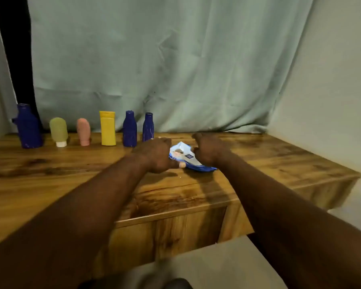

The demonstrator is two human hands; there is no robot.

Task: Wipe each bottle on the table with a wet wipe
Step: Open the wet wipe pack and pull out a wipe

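At frame centre, our left hand [154, 155] and right hand [208, 151] curl their fingers round the blue-and-white plastic wet-wipe pack [186, 157], which we should steady while peeling out one wipe, the six coloured plastic bottles [108, 128] lined up at centre-left on the brown wooden desk [71, 176].

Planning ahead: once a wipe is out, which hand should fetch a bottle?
Left hand, probably: the bottles all stand on its side, the small blue bottle just beyond it; the right hand lies past the wipe pack.
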